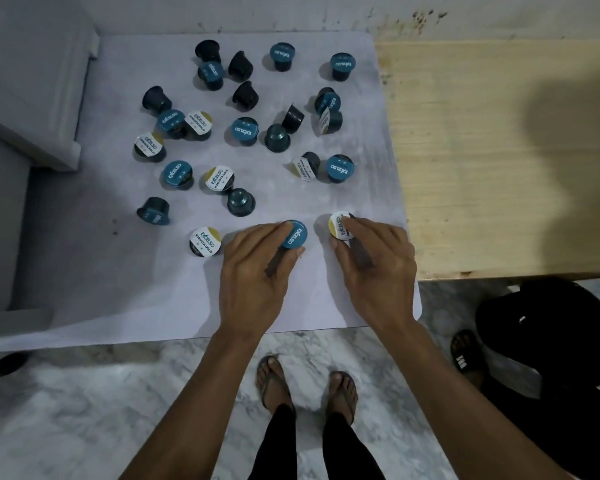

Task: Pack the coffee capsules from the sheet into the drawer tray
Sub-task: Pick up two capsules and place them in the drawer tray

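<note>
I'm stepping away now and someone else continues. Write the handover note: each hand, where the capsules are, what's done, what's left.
Left hand: grips a blue-lidded capsule at the near edge of the sheet.
Right hand: grips a white-and-gold-lidded capsule beside it.
Capsules: a couple dozen others lie scattered over the sheet, some lid up, some upside down or on their sides. One white-lidded capsule sits just left of the left hand.
Drawer tray: not clearly in view; a grey unit stands at the left.
Done: nothing visibly packed yet.
Left: carry these two to the tray, then clear the sheet.
</note>
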A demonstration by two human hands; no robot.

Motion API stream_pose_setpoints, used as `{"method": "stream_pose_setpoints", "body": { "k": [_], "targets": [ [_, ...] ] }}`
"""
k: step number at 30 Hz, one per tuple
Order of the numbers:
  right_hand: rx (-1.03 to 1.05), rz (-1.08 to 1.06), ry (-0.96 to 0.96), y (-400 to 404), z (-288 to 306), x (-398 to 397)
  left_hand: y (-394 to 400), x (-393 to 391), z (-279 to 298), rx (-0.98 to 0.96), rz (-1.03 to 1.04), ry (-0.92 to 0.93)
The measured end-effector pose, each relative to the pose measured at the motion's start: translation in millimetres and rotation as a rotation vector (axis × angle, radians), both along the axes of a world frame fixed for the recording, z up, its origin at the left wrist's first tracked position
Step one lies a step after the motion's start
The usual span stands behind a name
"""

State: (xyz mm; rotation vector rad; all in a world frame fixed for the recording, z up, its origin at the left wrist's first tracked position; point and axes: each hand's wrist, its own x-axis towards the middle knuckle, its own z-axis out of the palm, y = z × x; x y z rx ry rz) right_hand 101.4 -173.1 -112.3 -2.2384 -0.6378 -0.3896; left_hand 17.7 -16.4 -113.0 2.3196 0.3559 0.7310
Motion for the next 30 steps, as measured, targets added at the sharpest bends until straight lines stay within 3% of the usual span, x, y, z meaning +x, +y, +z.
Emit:
{"method": "stream_pose_setpoints", "body": {
  "k": [11, 16, 20, 24, 30],
  "targets": [
    [0.164, 0.021, 0.076, -3.5, 5.1, -8.3, -11.3, -8.2, 19.7, -0.115, 0.072, -0.071],
    [0.285, 0.056, 0.163, 10.6, 76.6, -19.7, -11.6, -31.3, 94.4, -0.233, 0.174, -0.095],
    [0.345, 0.115, 0.200, 32.2, 151.5, -29.4, 12.6, -62.6, 165.4, -0.211, 0.253, -0.110],
    [0.371, 0.214, 0.233, 68.7, 206.8, -43.7, 57.8, -103.0, 220.9, -0.235, 0.343, -0.114],
    [0.384, 0.305, 0.184, 154.5, 247.8, -87.2, 156.7, -180.0, 266.9, -0.125, 0.448, -0.084]
  ]
}}
